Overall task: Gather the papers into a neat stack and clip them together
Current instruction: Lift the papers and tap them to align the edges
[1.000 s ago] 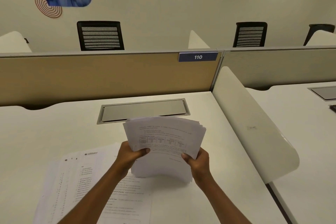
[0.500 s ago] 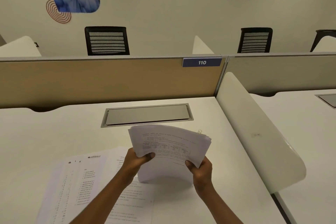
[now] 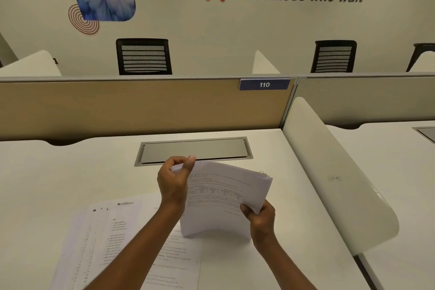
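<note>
A stack of printed white papers (image 3: 223,200) stands on its lower edge on the white desk (image 3: 58,183), bowed and tilted toward me. My left hand (image 3: 175,183) pinches the stack's upper left corner. My right hand (image 3: 261,218) grips its right edge lower down. A small wire paper clip (image 3: 261,172) peeks out at the stack's upper right corner. More printed sheets (image 3: 113,238) lie flat and fanned on the desk under my left forearm.
A grey metal cable flap (image 3: 195,150) is set into the desk just behind the stack. A tan partition (image 3: 117,106) with a "110" tag closes the back. A curved white divider (image 3: 334,179) bounds the right side.
My left hand slid from the stack's lower left edge up to its top left corner. The right hand kept its grip. The view tilted slightly.
</note>
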A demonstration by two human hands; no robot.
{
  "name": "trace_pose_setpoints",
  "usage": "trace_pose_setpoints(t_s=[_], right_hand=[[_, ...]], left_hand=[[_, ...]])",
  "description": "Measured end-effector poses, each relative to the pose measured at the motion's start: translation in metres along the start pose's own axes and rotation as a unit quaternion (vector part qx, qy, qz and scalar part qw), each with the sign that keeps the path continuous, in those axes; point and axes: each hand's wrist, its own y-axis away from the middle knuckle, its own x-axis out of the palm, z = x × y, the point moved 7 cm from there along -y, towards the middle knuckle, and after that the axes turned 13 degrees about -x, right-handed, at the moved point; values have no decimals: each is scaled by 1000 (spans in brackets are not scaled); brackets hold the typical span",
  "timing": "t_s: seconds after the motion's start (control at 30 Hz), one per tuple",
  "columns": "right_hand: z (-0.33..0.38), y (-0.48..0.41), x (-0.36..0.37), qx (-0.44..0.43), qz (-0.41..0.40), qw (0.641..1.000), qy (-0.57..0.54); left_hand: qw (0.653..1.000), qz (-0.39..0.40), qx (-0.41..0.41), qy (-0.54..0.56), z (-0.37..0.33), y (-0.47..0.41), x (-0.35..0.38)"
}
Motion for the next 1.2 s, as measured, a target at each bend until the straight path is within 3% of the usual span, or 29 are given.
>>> trace_pose_setpoints(t_s=[0.3,0.43,0.57,0.73,1.03,1.2], right_hand=[[-6,1,0,38,10,999,11],[-5,1,1,48,3,999,0],[-8,3,1,58,4,998,4],[-9,3,2,59,-2,998,3],[-6,8,0,49,-19,999,3],[-13,11,-2,50,1,997,55]], left_hand=[[1000,-9,-15,-15,0,1,2],[996,75,-5,-37,17,-2,0],[981,152,-113,-49,66,-4,-1],[972,163,-154,-68,81,0,3],[973,158,-152,-67,80,4,2],[970,166,-159,-76,91,7,-1]])
